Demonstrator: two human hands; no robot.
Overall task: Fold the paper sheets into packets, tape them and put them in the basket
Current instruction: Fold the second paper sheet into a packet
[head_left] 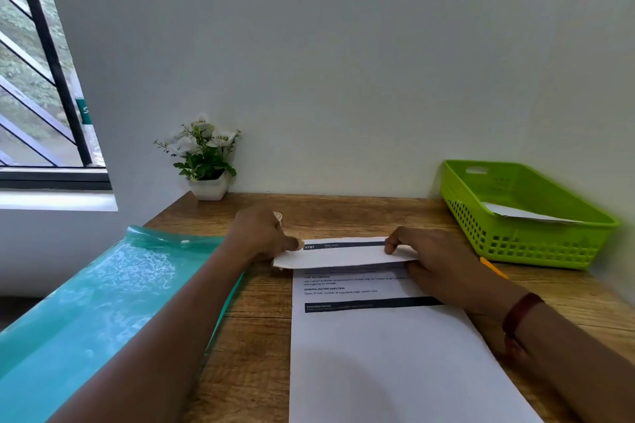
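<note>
We see a printed paper sheet lying on the wooden desk, near the middle and running toward the near edge. Its far end is turned over toward us into a white flap that covers some of the printed lines. The left hand pinches the left end of that flap, thumb on top. The right hand grips the right end in the same way, thumb on the upper face and the other fingers curled at the edge, so both hands are closed on the sheet. A dark red band sits on the right wrist.

At the far right of the desk stands a green basket with perforated walls, and a white folded packet lies inside it. A yellow stick-like thing – we cannot tell what – lies between the basket and the right hand. On the left, a teal plastic folder reaches over the desk's edge, partly under the left forearm. A small potted plant with white flowers stands at the far edge against the wall – a small pale object just beyond the left hand is mostly hidden
</note>
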